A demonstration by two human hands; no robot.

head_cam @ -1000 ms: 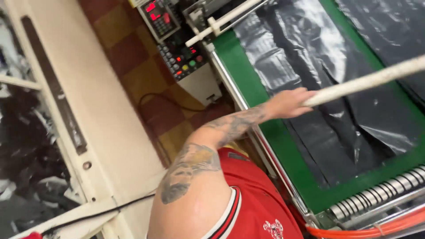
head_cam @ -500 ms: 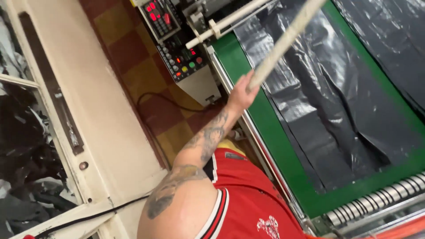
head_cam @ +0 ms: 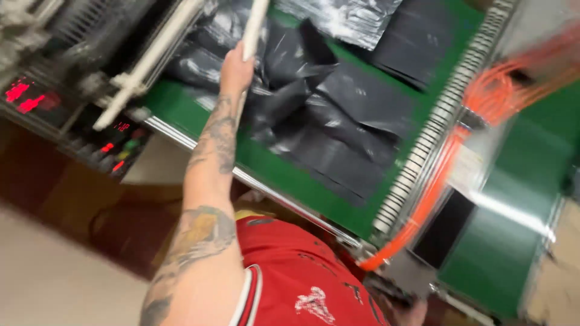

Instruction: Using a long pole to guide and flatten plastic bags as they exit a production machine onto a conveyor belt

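Gripping a white pole, left hand closed.

My only view: head camera, tilted and motion-blurred, looking down past the left shoulder onto the green conveyor belt, near; control panel upper left.

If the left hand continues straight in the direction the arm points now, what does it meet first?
The left hand, closed on a white pole, points up over the green belt. First in line is probably the crumpled black plastic sheet beside the pole, though depth is unclear.
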